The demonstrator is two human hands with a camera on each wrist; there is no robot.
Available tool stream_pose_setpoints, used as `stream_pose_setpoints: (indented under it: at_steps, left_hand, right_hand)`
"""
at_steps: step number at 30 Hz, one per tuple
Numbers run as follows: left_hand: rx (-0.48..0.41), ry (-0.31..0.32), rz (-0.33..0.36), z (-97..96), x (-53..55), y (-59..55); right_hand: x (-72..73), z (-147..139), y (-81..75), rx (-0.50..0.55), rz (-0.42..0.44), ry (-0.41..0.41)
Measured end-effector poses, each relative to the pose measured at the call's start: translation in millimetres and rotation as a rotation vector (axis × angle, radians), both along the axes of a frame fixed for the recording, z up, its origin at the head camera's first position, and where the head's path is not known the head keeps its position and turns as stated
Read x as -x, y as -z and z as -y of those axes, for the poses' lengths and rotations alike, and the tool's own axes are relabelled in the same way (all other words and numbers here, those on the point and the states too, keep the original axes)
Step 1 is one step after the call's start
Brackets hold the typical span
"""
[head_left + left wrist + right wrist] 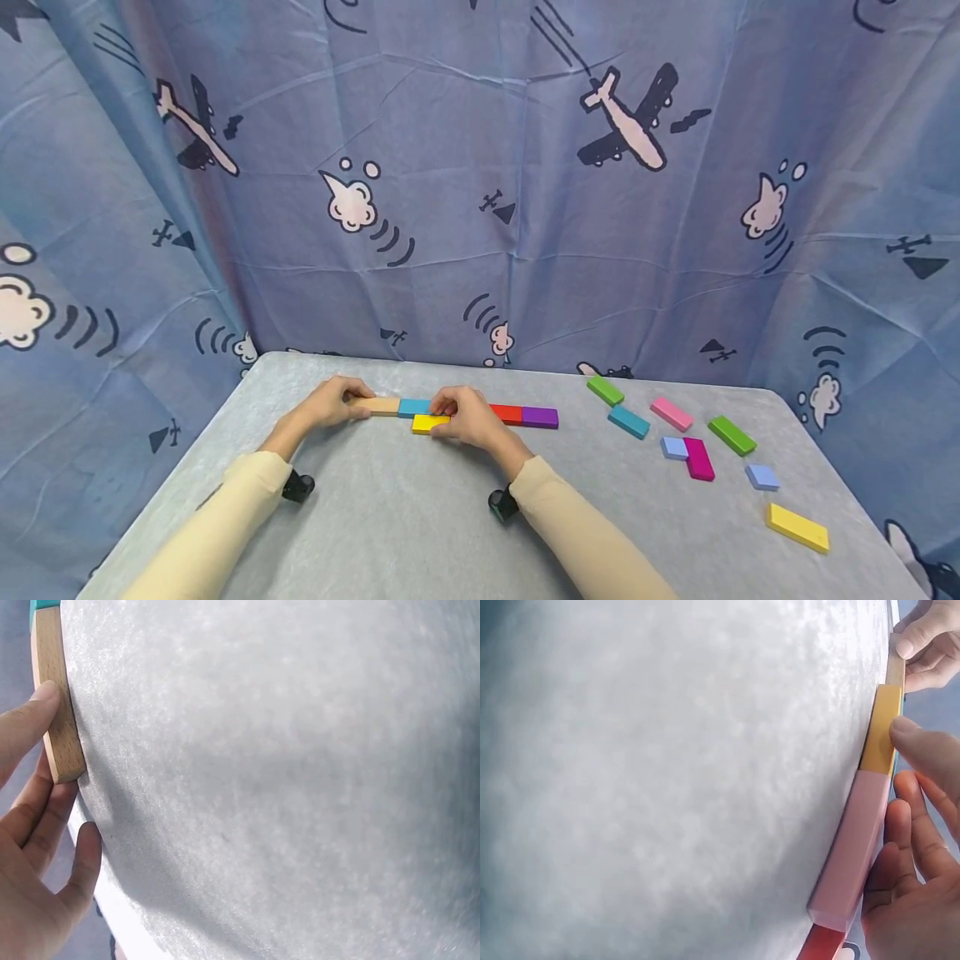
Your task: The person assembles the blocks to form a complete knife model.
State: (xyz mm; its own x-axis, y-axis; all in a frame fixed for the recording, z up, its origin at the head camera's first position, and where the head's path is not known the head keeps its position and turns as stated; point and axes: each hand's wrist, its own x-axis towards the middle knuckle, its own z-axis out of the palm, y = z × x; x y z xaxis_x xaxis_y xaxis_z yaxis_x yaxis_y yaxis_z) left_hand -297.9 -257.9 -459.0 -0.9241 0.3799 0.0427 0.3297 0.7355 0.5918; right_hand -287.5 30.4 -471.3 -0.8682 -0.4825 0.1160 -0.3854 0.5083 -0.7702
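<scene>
Curtain fabric (450,208) printed with aeroplanes and puffs of smoke filled the upper frame, behind a pale grey table (390,517). Left of centre, a line of coloured blocks ran across the table's far part. At its left end, the left hand (330,402) pinched a wooden block (384,407), thumb at the near edge, fingers behind, one fingertip spread clear; the grip seemed meant to steady that end. Next came a blue block (415,407); a red block (506,414) and a purple block (540,417) finished the line.

At centre, a yellow block (430,424) lay just in front of the blue one. The right hand (468,418) appeared to pinch it, thumb on the near side, other fingers curved beyond, a hold suited to small adjustments. The right wrist view showed a pink block (847,847) beside it, hidden from above by the hand.

At the right of the frame, loose pieces lay scattered, perhaps kept clear of the hands: green blocks (732,436), a teal block (628,422), a magenta block (700,459) and others. No brand, label or writing could be read.
</scene>
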Motion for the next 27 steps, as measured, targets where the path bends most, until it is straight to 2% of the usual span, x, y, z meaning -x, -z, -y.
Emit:
stream_pose_setpoints:
  at_steps: [6, 13, 20, 27]
  left_hand:
    - [-0.010, 0.000, -0.003, 0.6, 1.0, 2.4]
    - [-0.012, 0.008, -0.006, 1.9, 0.7, 2.9]
    - [-0.020, 0.010, -0.003, 2.7, -2.1, 1.3]
    - [-0.034, 0.016, 0.002, 0.9, -2.3, 0.1]
  right_hand:
    - [-3.6, -12.5, -7.7, 0.064, 0.015, -0.037]
    - [-8.0, -43.3, -17.4, 0.126, -0.008, -0.057]
    - [-11.3, -83.4, -21.7, 0.081, -0.016, -0.023]
    - [-24.7, -133.8, -23.4, 0.048, -0.011, -0.023]
